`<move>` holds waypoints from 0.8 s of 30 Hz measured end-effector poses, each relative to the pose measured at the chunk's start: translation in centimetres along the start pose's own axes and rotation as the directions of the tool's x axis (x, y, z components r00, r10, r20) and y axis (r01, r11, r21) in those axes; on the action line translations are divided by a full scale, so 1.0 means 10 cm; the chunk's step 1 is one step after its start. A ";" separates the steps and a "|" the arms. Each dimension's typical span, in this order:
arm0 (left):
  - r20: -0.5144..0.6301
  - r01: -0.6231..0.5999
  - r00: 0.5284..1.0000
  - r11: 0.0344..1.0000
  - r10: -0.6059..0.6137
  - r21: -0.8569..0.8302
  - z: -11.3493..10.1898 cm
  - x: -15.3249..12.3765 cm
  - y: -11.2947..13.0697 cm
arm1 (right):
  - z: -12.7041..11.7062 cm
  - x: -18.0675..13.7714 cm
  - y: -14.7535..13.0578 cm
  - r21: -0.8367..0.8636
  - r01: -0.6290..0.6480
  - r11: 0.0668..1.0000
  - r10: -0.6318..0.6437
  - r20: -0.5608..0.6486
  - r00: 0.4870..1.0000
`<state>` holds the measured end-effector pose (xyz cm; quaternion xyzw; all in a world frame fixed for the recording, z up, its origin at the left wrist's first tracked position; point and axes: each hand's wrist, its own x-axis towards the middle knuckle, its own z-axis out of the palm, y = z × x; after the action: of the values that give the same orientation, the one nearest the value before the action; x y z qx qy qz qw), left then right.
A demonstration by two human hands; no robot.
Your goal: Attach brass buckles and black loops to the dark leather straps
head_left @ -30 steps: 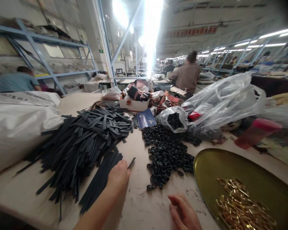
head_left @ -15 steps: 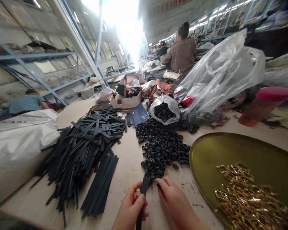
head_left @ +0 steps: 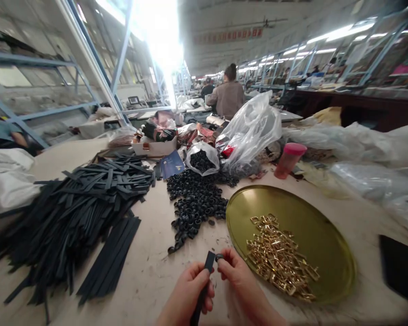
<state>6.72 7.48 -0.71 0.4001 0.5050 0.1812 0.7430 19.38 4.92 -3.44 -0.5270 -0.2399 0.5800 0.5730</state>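
Here, at the table's [head_left: 149, 276] near edge, your left hand [head_left: 189, 296] grips the black strap [head_left: 209, 261] tip-up, so the small ring [head_left: 219, 257] pinched in your right hand [head_left: 240, 287] meets its end squarely.

The left grip [head_left: 187, 294] and the right grip [head_left: 243, 290] are bare hands with slim fingers; the wrists and forearms in view are bare too.

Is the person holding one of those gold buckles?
No, the left hand grips a black strap and the right hand pinches a small black ring, while the gold buckles lie in the round tray.
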 end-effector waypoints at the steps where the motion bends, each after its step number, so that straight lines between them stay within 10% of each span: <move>1: 0.011 -0.002 1.000 1.000 0.002 -0.011 0.00 -0.04 -0.02 | -0.01 -0.03 0.03 -0.035 0.037 0.999 -0.037 -0.009 0.999; 15: -0.043 -0.149 0.985 0.948 0.167 0.282 -0.15 -0.38 -0.39 | 0.13 -0.36 0.18 -0.166 0.083 0.983 -0.070 0.082 0.994; 24: 0.070 -0.339 0.921 0.697 0.384 0.632 -0.21 -0.54 -0.22 | 0.05 -0.51 0.12 -0.409 0.301 0.861 -0.214 0.245 0.946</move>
<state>2.27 3.40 0.50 0.7109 0.4723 0.1568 0.4970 17.39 0.07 -2.63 -0.5479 -0.4874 0.4762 0.4853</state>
